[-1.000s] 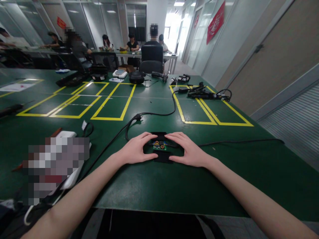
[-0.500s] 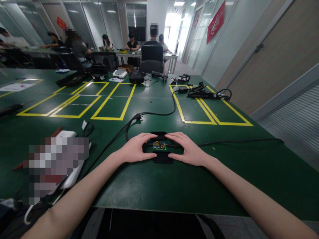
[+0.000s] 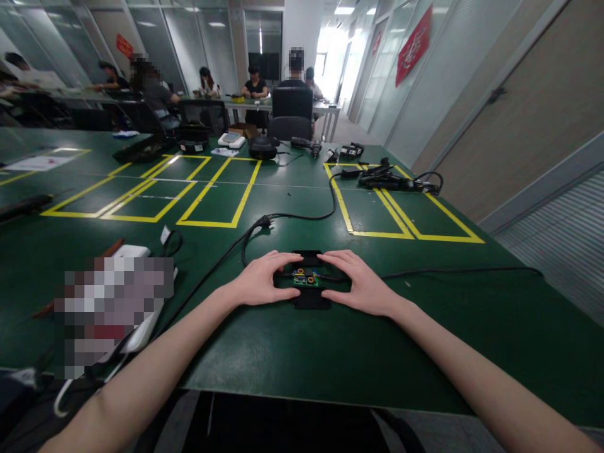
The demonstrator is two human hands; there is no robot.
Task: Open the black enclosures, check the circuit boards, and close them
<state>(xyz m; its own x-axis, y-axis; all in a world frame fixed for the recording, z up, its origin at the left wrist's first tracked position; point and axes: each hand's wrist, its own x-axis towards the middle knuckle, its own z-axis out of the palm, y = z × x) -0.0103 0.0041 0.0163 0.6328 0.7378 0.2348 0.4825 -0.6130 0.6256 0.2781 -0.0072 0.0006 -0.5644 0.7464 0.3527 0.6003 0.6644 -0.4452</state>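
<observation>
A small green circuit board (image 3: 306, 278) with copper-ringed coils lies on the table between two black plastic case halves, the far half (image 3: 307, 259) and the near half (image 3: 311, 299). Black cords run from its two ends. My left hand (image 3: 264, 279) curves around the left side, thumb and fingers well apart. Its fingertips rest at the left ends of both halves. Mirroring it, my right hand (image 3: 361, 280) curves around the right side, fingers at the far half and thumb at the near one. Neither hand appears to grip the board.
A black plug (image 3: 264, 221) and cord lie beyond my left hand. At left is a white power strip (image 3: 134, 251), partly blurred out. Black cables (image 3: 394, 179) are piled at the far right, near yellow tape rectangles (image 3: 214, 223). A power drill (image 3: 306, 146) lies farther back. People sit beyond.
The whole view has shifted slightly to the right. Both hands, the board and the case halves keep their places relative to each other.
</observation>
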